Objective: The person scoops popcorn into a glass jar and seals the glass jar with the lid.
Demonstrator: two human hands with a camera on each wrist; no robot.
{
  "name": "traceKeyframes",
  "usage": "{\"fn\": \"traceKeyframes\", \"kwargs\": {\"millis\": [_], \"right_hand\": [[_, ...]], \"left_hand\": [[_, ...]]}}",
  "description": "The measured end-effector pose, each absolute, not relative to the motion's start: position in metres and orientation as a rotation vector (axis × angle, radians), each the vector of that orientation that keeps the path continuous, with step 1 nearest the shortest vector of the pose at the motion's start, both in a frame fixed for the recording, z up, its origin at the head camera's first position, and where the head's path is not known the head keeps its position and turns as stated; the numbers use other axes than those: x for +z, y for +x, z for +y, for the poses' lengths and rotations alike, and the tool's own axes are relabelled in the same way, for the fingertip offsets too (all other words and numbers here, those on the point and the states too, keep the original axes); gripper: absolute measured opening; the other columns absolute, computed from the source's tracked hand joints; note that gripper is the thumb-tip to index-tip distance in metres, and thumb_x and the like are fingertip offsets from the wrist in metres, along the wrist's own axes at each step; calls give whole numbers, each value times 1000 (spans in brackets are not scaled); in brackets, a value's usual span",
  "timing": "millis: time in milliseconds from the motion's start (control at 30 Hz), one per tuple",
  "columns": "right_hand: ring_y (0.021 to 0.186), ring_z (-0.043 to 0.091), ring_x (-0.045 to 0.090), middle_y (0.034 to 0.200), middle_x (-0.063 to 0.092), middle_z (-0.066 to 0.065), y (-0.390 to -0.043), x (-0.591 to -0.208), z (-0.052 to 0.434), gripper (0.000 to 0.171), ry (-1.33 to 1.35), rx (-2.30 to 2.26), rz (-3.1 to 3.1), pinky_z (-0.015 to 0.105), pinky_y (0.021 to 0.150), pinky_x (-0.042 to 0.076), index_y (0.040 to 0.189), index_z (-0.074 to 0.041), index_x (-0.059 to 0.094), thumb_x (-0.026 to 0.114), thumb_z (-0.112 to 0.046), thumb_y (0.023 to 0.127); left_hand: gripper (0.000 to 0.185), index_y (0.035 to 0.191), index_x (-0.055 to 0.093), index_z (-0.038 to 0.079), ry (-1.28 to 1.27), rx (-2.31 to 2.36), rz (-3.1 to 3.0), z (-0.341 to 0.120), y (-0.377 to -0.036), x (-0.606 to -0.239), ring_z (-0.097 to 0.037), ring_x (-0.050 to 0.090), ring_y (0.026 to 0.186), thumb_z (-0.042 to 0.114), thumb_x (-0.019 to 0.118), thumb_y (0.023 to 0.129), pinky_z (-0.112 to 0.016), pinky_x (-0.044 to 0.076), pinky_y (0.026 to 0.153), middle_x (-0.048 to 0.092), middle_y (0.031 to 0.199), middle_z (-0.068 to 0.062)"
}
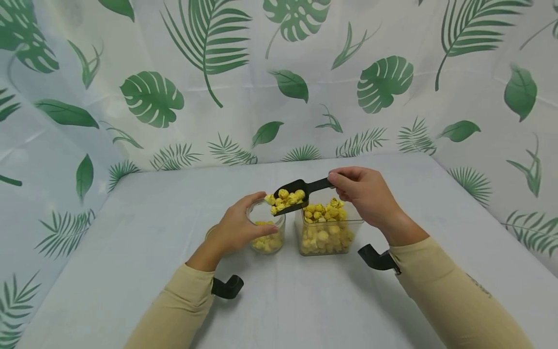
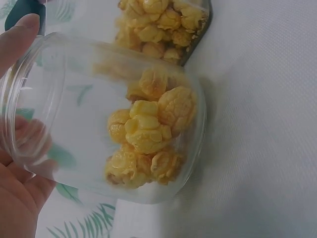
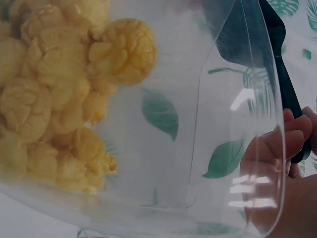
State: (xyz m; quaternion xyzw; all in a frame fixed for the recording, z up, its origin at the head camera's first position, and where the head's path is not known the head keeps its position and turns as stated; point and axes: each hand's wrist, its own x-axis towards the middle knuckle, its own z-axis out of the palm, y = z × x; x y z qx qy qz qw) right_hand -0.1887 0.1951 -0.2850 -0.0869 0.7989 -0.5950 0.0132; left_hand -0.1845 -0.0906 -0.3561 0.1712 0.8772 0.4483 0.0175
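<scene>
In the head view, nearest us at the bottom of the frame, we see two forearms in beige sleeves (image 1: 449, 291), each with a black wrist mount, reaching up over a pale counter (image 1: 131, 242). At centre, our left hand (image 1: 237, 228) wraps its curled fingers around a small round clear jar (image 1: 267, 231) holding a little yellow popcorn. Just right of it stands a square clear container (image 1: 328, 232) heaped with popcorn. Our right hand (image 1: 366, 194) pinches the handle of a black scoop (image 1: 301, 191) between thumb and fingers; the scoop, loaded with popcorn, hovers above the jar's mouth. A white curtain printed with green leaves (image 1: 152, 97) fills the upper half.

In the left wrist view, the jar (image 2: 99, 119) fills the centre, lying sideways in the frame, with a cluster of popcorn (image 2: 148, 134) at its base on the right. The left hand (image 2: 15, 198) shows at the lower left, a fingertip (image 2: 17, 39) pressed on the rim at upper left. The loaded scoop (image 2: 163, 25) sits at the top edge.

In the right wrist view, the square container's clear wall (image 3: 198, 124) is closest, with popcorn (image 3: 59, 89) piled on the left. Through it, at the right edge, the right hand's fingers (image 3: 277, 144) curl on the black scoop handle (image 3: 282, 74).
</scene>
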Motion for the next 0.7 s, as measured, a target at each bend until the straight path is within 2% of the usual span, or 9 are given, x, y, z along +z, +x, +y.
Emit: {"fn": "traceKeyframes", "kwargs": {"millis": [267, 700], "right_hand": [[84, 21, 53, 88, 56, 8, -188, -282, 192, 42, -275, -1730, 2597, 27, 77, 50, 126, 7, 61, 62, -27, 102], [85, 23, 54, 89, 58, 7, -189, -280, 191, 42, -270, -1708, 2622, 27, 76, 50, 125, 5, 62, 63, -29, 101]], "left_hand": [[89, 151, 44, 12, 527, 1398, 2714, -91, -185, -358, -23, 38, 141, 36, 88, 77, -48, 31, 114, 49, 149, -3], [88, 151, 45, 13, 524, 1398, 2722, -92, -185, -357, -22, 37, 142, 36, 87, 78, -47, 32, 114, 50, 148, -2]]}}
